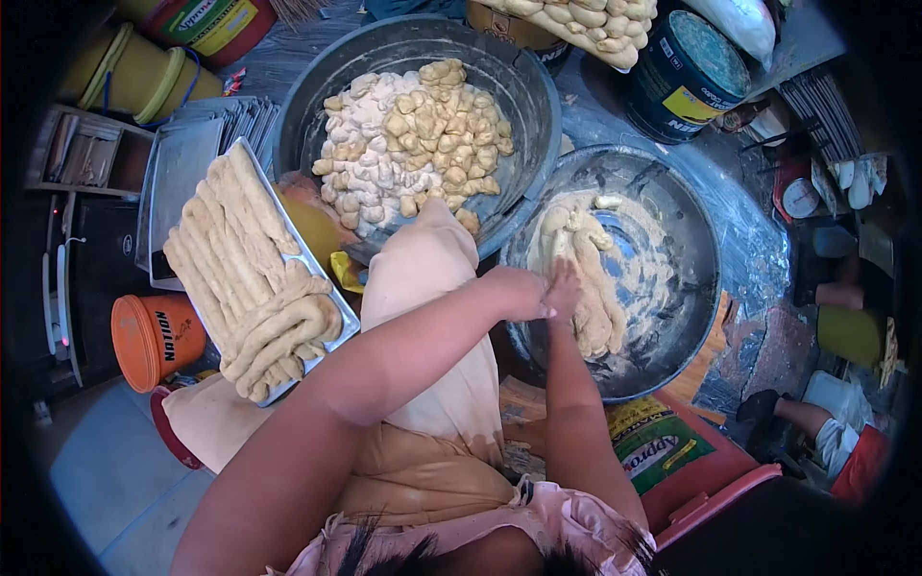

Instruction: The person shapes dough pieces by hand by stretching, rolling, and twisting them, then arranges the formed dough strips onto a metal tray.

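The head view shows a person's left hand (521, 293) and right hand (565, 286) close together just inside the left edge of a dark, powder-dusted basin (706, 230). The right hand touches dough strips (600, 312) coated in tan powder, though whether its fingers close around any cannot be told. The left hand is just beside it, its fingers mostly hidden, so its grip cannot be told either. The strips lie in the basin's left half, in loose powder. Near that basin's far left edge, a larger basin (536, 110) holds dough lumps (461, 125), whitish with powder toward its left side. Farther left, a metal tray (336, 315) carries long dough ropes (226, 235), several of them bent at its near end.
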A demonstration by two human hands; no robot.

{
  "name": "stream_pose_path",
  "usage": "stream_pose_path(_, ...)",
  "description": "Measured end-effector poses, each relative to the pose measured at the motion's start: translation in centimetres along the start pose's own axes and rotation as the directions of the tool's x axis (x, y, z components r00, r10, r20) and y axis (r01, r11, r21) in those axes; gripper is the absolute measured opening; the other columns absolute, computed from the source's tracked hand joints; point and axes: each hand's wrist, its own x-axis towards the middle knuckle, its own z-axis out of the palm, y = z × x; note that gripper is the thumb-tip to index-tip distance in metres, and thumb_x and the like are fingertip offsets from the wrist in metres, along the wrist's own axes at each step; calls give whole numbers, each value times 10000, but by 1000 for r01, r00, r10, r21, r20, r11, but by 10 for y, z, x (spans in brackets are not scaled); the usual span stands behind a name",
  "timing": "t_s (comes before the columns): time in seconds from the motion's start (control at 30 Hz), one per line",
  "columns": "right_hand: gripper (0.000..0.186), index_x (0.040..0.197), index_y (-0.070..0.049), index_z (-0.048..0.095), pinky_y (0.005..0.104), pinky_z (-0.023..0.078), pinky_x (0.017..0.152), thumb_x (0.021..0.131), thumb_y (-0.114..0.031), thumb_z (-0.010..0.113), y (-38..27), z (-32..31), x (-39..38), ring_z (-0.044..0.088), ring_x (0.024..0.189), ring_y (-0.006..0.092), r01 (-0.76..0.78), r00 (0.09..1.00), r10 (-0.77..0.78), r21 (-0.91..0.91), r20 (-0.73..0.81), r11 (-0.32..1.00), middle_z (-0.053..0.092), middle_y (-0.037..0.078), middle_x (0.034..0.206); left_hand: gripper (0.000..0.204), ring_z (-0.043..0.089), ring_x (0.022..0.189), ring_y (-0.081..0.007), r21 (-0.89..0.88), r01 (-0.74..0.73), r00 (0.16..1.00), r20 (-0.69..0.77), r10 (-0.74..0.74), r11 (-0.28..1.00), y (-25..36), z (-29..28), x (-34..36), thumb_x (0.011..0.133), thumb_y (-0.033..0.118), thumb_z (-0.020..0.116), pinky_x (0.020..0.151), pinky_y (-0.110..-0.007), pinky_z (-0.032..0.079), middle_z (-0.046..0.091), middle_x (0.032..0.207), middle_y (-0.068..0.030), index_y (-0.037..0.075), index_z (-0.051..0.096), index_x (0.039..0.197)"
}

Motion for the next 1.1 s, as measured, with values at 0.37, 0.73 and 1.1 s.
stream_pose_path(0.37,610,1316,-49,369,465,322,974,835,-400,501,-16,38,-2,382,1216,371,-175,972,126,-252,-198,952,352,225,1359,507,596,936,-338,-42,3,999,-49,-5,999,-6,6,1,798,504,527,792,-426,471,625,1009,-169,54,619,1015)
stream_pose_path(0.73,578,1253,-29,424,440,371,940,818,-396,522,-14,24,4,443,1161,388,-107,982,110,-29,154,994,414,229,1311,443,590,935,-351,-309,20,950,-289,-114,951,-11,-7,-4,824,392,541,808,-405,450,615,988,-223,12,593,1043)
stream_pose_path(1.1,505,1181,21,494,302,460,743,784,-276,587,45,38,-18,583,853,222,-235,938,102,392,331,890,600,160,995,423,590,932,-345,-390,-127,873,-481,-84,912,-20,-2,-13,807,385,578,815,-401,452,624,969,-202,30,599,1037)
